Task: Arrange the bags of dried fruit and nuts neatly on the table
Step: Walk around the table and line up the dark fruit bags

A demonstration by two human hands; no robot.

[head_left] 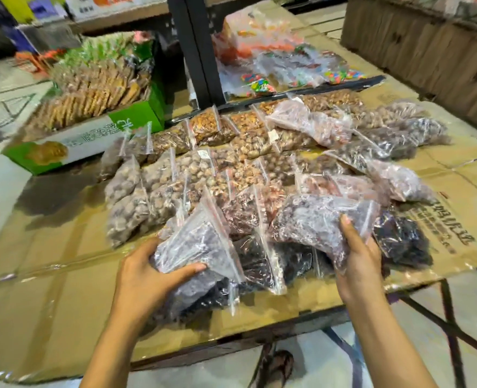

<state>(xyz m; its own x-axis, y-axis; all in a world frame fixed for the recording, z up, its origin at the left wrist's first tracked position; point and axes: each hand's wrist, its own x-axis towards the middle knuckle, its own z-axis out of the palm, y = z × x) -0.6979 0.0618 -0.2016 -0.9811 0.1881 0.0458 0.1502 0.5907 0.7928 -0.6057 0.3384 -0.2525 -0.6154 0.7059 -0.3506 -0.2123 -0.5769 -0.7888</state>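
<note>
Several clear zip bags of nuts and dried fruit (231,163) lie in rows on a table covered with flattened cardboard (63,289). My left hand (144,278) grips a bag of dark dried fruit (192,247) at the near edge of the pile, thumb on top of it. My right hand (357,261) holds another bag of dark fruit (321,222), lifted slightly over the front row. More dark bags (402,242) lie flat between and to the right of my hands. Lighter nut bags fill the rows behind.
A green and white box of biscuits (91,130) stands at the back left. A black post (195,46) rises behind the bags, with candy bags (282,65) beyond it. A wooden crate (427,51) stands far right. My sandalled foot (276,365) shows below the table edge.
</note>
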